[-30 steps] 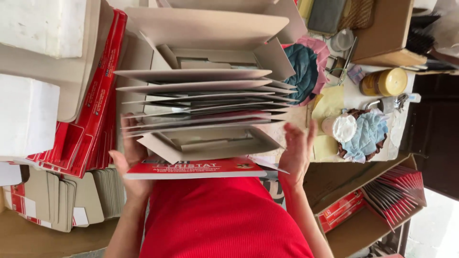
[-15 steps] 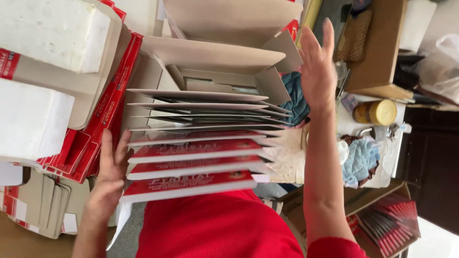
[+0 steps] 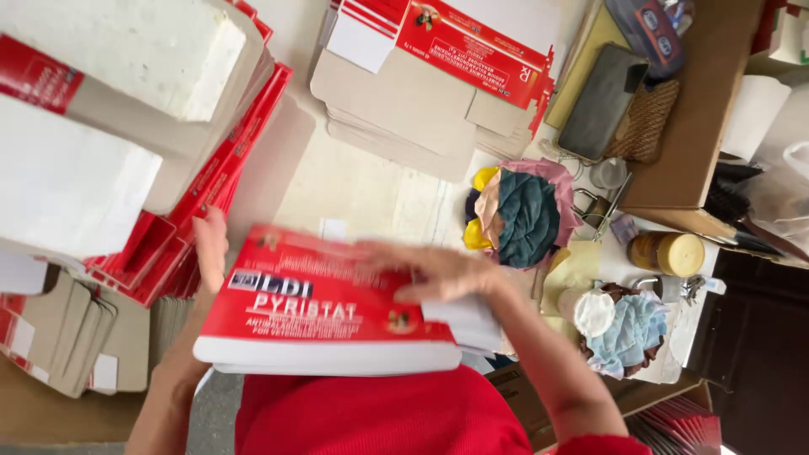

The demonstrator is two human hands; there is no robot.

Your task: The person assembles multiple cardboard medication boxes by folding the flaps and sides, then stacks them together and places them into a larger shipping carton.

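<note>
Head view: right hand [image 3: 438, 271] flat atop red box [image 3: 324, 312].

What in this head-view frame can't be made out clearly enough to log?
- Right hand: motion-blurred on the red carton; grip on it unclear.
- Left hand: only its fingers show past the carton's far edge; the palm is hidden.
- Stack beneath the carton: hidden by it; count unknown.
- Foam blocks: cut off by the frame's left edge.
- Jar: contents not visible.
</note>
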